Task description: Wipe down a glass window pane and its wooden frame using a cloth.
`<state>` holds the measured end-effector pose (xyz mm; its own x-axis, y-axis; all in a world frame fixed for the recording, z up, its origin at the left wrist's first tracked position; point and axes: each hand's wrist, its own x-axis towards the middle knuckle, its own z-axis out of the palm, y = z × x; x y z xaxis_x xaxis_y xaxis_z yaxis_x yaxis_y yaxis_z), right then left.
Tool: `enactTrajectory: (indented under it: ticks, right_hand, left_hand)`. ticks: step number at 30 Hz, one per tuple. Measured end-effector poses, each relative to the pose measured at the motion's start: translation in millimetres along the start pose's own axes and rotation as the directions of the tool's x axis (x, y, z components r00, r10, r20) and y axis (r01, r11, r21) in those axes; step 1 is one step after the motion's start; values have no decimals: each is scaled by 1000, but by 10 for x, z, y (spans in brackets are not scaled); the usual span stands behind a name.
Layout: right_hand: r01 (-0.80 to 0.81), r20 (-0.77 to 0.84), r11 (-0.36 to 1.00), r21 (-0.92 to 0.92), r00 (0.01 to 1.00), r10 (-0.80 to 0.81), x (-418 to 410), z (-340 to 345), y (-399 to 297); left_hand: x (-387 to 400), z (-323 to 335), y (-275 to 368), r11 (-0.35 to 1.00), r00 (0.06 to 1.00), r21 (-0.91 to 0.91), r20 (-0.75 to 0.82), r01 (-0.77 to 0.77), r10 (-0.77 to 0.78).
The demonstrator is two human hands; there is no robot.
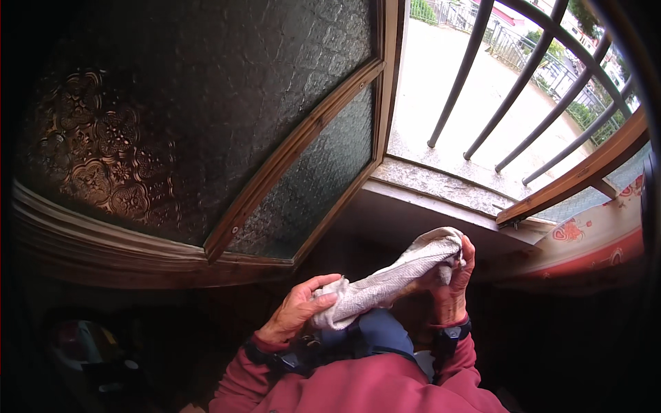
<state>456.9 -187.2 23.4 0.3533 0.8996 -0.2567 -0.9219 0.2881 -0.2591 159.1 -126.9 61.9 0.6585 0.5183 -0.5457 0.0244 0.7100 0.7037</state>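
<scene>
A pale, textured cloth [382,286] stretches between my two hands, bunched into a long roll in front of my lap. My left hand [299,304] grips its lower left end, with the thumb on top. At the upper right end, my right hand [454,281] holds the cloth, which folds over near the fingertips. A small greyish lump [444,273] shows by the right palm; I cannot tell whether it is part of the cloth. Dark bands [454,333] circle both wrists over the red sleeves.
A wood-framed casement with patterned glass [320,180] swings inward at left. Metal bars [508,98] stand beyond the stone sill [444,186]. Another wooden sash [578,170] is at right, beside a red-and-white floral-patterned covering [583,237]. Dim objects [88,346] lie at lower left.
</scene>
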Motion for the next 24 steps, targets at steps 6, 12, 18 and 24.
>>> enactTrajectory:
  ticks: [6,12,18,24]
  right_hand:
    - [-71,-13,991,-117,997,70,-95,-101,-69]
    - [-56,138,971,-231,986,90,-126,-7,-48]
    - [119,168,922,-369,984,-59,-176,291,-55]
    - [95,286,878,-469,957,50,-274,515,69]
  left_hand:
    - [-51,248,86,335,866,924,-9,-184,500]
    - [42,175,-56,-3,858,993,101,-116,504]
    - [18,236,35,154,818,921,229,-358,528]
    - [93,219,-93,-14,787,963,229,-270,572]
